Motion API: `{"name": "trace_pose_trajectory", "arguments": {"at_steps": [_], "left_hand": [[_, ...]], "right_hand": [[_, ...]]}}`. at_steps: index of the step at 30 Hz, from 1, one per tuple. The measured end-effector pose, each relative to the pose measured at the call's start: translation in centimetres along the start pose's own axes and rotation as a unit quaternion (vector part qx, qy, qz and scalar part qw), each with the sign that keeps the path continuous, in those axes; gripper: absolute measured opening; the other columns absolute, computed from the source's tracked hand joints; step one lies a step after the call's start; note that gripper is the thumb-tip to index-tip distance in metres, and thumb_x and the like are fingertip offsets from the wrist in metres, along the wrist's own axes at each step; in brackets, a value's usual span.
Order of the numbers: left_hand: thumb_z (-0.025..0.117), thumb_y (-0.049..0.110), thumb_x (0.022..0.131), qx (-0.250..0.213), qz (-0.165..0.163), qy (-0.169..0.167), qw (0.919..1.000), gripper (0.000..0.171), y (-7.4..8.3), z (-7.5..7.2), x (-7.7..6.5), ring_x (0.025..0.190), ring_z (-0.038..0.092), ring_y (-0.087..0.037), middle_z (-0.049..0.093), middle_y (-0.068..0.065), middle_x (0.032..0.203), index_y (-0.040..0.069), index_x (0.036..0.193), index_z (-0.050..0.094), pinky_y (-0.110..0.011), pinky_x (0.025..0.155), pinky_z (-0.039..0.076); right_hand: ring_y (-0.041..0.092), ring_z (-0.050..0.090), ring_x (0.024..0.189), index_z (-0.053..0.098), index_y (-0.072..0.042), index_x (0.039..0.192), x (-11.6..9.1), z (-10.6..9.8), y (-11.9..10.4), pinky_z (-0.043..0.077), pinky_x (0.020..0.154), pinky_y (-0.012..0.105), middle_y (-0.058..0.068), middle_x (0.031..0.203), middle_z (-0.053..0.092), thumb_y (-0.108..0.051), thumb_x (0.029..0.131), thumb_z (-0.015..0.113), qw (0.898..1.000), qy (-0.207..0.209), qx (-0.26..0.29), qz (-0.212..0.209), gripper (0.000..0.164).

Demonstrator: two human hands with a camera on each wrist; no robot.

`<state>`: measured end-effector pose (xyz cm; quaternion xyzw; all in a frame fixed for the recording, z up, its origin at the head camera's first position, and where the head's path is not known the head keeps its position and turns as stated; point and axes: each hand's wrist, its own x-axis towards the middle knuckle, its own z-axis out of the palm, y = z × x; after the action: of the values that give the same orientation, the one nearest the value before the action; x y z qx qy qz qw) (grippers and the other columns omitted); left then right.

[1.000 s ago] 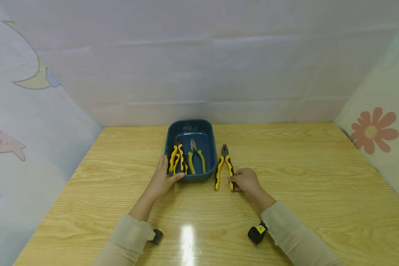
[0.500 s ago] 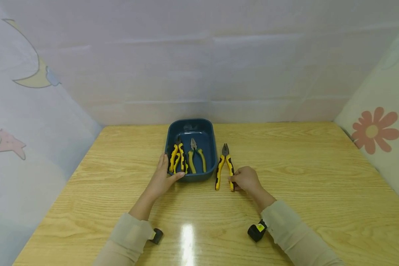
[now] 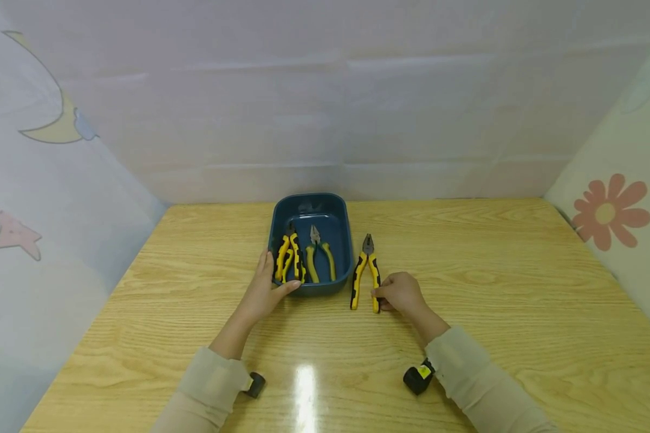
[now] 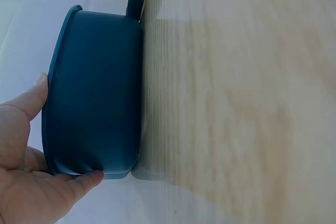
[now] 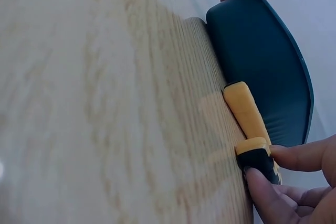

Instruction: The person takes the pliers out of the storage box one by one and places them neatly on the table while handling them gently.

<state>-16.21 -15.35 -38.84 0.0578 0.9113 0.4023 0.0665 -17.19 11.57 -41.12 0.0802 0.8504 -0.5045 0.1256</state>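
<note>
A dark blue plastic bin point(image 3: 325, 290) stands on the table, and my left hand point(image 3: 261, 294) holds its near left corner. The thumb lies at the near rim and the fingers along the left side. Inside the bin, yellow-and-black pliers point(image 3: 295, 255) lie at the left, overlapping another yellow handle. Pliers with green-yellow handles point(image 3: 328, 261) lie beside them, handles spread. Just right of the bin, combination pliers point(image 3: 356, 279) with yellow-and-black handles lie spread, head pointing away. My right hand point(image 3: 403, 293) pinches the end of their right handle between thumb and fingers, as the right wrist view shows.
The wood-grain table point(image 3: 493, 270) reaches back to a pale cloth wall point(image 3: 411, 120). Printed cloths with a moon and a flower point(image 3: 603, 213) hang at the sides. Black wrist cameras point(image 3: 418, 379) sit below both wrists, close over the table.
The combination pliers beside the bin have turned very slightly, their head shifting a little to the right. Both hands keep nearly the same places, and the bin has not moved.
</note>
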Motion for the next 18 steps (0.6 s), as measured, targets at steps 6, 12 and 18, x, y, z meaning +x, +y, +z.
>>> {"name": "trace_pose_trajectory", "arguments": {"at_steps": [6, 12, 18], "left_hand": [[0.055, 0.039, 0.082, 0.0, 0.001, 0.001, 1.0, 0.088, -0.03, -0.01, 0.0, 0.127, 0.005, -0.032, -0.014, -0.009, 0.142, 0.001, 0.137, -0.003, -0.048, 0.098, 0.016], [0.056, 0.04, 0.081, -0.003, -0.003, 0.006, 1.0, 0.089, -0.19, 0.05, -0.02, 0.127, 0.006, -0.033, -0.013, -0.008, 0.142, 0.003, 0.138, -0.002, -0.049, 0.098, 0.017], [0.057, 0.04, 0.081, -0.002, -0.001, 0.009, 1.0, 0.09, -0.27, 0.11, 0.05, 0.127, 0.006, -0.032, -0.012, -0.007, 0.143, 0.003, 0.138, -0.001, -0.048, 0.098, 0.018]], "right_hand": [[0.016, 0.055, 0.056, 0.055, 0.009, 0.084, -0.16, -0.03, 0.25, 0.05, 0.053, 0.028, 0.014, 0.075, 0.057, -0.003, 0.077, 0.062, 0.999, -0.004, 0.039, -0.001, 0.015], [0.018, 0.055, 0.058, 0.053, 0.009, 0.088, -0.26, -0.07, 0.32, 0.05, 0.055, 0.029, 0.015, 0.078, 0.056, -0.001, 0.078, 0.061, 0.997, -0.008, 0.073, 0.004, 0.016], [0.018, 0.054, 0.059, 0.053, 0.009, 0.088, -0.29, -0.07, 0.43, 0.05, 0.055, 0.029, 0.014, 0.078, 0.055, -0.001, 0.078, 0.06, 0.996, -0.003, 0.088, 0.007, 0.015]]}}
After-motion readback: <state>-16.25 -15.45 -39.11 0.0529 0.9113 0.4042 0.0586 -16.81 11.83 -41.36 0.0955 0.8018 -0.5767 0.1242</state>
